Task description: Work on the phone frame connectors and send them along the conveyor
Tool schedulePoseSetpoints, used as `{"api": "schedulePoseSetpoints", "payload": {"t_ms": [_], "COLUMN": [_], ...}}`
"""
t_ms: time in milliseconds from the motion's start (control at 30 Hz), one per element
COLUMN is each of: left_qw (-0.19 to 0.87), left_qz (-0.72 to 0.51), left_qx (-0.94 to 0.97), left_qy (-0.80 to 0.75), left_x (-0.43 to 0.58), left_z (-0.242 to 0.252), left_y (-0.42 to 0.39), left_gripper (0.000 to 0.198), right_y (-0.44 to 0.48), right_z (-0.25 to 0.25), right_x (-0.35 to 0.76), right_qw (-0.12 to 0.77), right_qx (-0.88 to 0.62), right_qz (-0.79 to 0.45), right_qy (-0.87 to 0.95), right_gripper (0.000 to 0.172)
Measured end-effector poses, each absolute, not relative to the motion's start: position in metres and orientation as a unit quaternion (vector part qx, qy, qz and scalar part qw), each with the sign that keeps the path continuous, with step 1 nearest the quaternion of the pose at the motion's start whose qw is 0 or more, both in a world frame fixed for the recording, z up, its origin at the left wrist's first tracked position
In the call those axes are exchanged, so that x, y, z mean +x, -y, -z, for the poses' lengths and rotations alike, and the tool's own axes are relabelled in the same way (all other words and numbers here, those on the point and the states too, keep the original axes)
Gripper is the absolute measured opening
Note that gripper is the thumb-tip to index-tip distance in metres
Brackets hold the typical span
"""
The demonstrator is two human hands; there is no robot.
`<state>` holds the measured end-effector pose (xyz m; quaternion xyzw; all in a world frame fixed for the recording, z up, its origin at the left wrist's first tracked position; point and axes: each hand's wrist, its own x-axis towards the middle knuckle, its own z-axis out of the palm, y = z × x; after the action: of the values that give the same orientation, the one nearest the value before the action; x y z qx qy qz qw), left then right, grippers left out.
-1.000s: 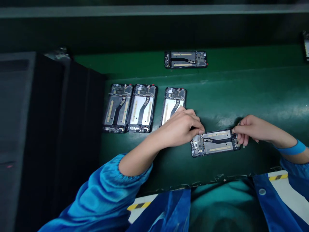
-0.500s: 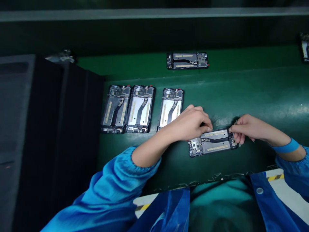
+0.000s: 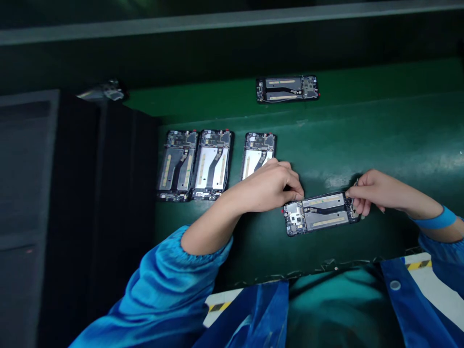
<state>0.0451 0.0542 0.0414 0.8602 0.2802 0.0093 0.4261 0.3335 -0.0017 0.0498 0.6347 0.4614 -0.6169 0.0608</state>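
Observation:
An opened phone body (image 3: 325,217) lies sideways on the green mat, its dark flex cable and circuit board showing. My left hand (image 3: 277,186) is closed in a pinch at the phone's upper left edge; whatever lies between its fingertips is too small to name. At the phone's right end my right hand (image 3: 366,192) is closed too, with a thin metal tool, perhaps tweezers, partly visible among its fingers. Just left of my left hand stands another opened phone body (image 3: 258,152), its lower part hidden by the hand and forearm.
Two more opened phone bodies (image 3: 178,166) (image 3: 212,164) lie side by side at the left. Another phone body (image 3: 287,89) lies sideways at the back. Dark box-like shelves (image 3: 116,193) border the left side, and a pale rail (image 3: 232,20) runs across the top.
My left hand has slid left along the phone's upper edge, towards its left corner. My right hand remains at the right end. The view has shifted slightly.

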Motion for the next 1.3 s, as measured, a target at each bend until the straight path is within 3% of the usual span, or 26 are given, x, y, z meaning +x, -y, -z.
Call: {"api": "schedulePoseSetpoints", "payload": {"t_ms": [700, 1300], "left_qw": [0.443, 0.365], "left_qz": [-0.010, 0.001], "left_qx": [0.856, 0.892], "left_qy": [-0.267, -0.267], "left_x": [0.043, 0.089], "left_z": [-0.040, -0.048], "left_y": [-0.056, -0.051], "left_gripper": [0.017, 0.021], "right_y": [0.001, 0.003], "right_z": [-0.053, -0.051], "right_x": [0.331, 0.328], "right_qw": [0.069, 0.040], "right_qx": [0.643, 0.651], "right_qz": [0.613, 0.612], "right_qy": [-0.454, -0.447], "right_gripper": [0.033, 0.036]}}
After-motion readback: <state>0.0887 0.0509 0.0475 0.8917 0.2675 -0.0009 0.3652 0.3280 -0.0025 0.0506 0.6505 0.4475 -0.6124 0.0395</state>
